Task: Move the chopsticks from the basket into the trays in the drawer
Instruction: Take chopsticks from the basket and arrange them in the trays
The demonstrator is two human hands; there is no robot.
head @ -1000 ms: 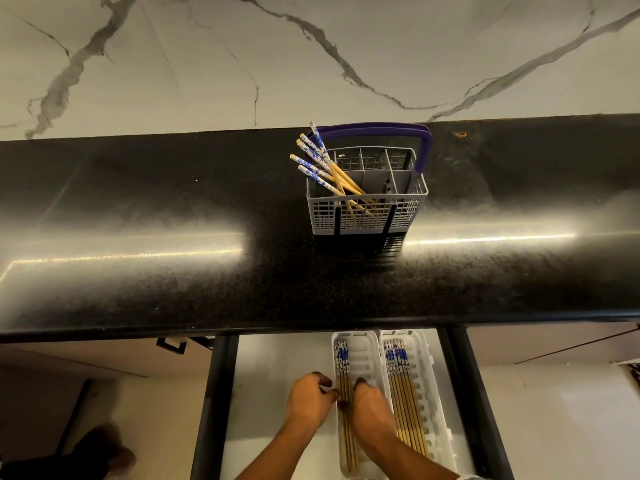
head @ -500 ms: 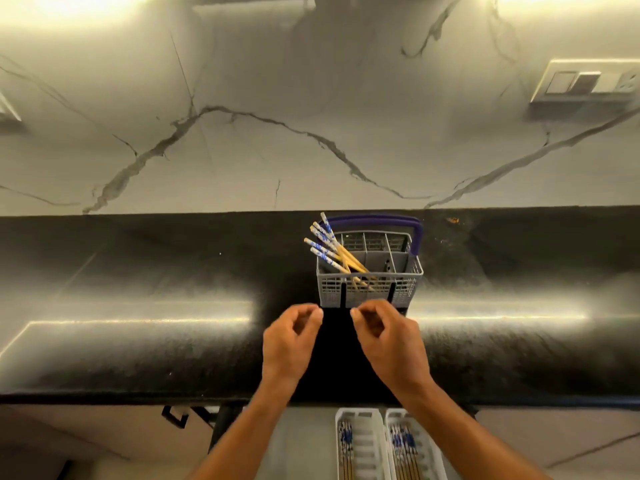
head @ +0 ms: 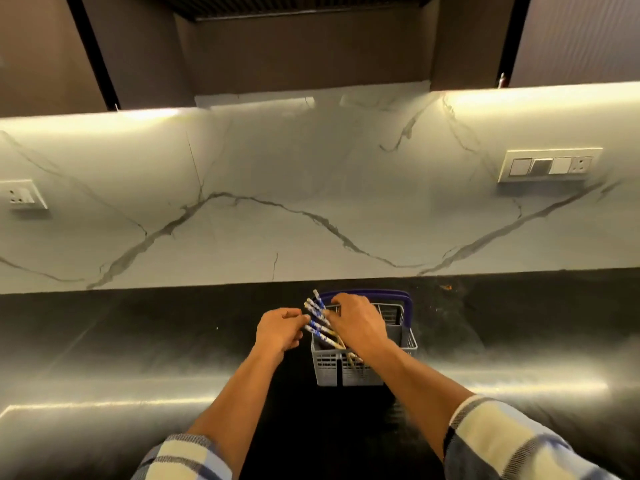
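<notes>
A grey plastic basket [head: 332, 368] with a purple handle [head: 407, 306] stands on the black counter. Several wooden chopsticks with blue-and-white patterned ends [head: 316, 318] lean out of its left compartment. My left hand [head: 278, 330] is at the basket's left, with its thumb and fingertips pinched on the chopsticks' patterned ends. My right hand [head: 358, 323] reaches over the basket's top, fingers curled around the same bunch a little lower. It hides most of the basket's inside. The drawer and its trays are out of view.
The black counter [head: 138, 341] runs left and right in front of a marble backsplash [head: 311, 202]. Switch plates sit on the wall at the left [head: 22, 195] and the right [head: 549, 165]. Dark cabinets [head: 311, 43] hang overhead.
Both hands left the tray in the drawer, rose over the counter and reached the basket, closing on the chopsticks. The view tilted up, so the drawer dropped out of sight.
</notes>
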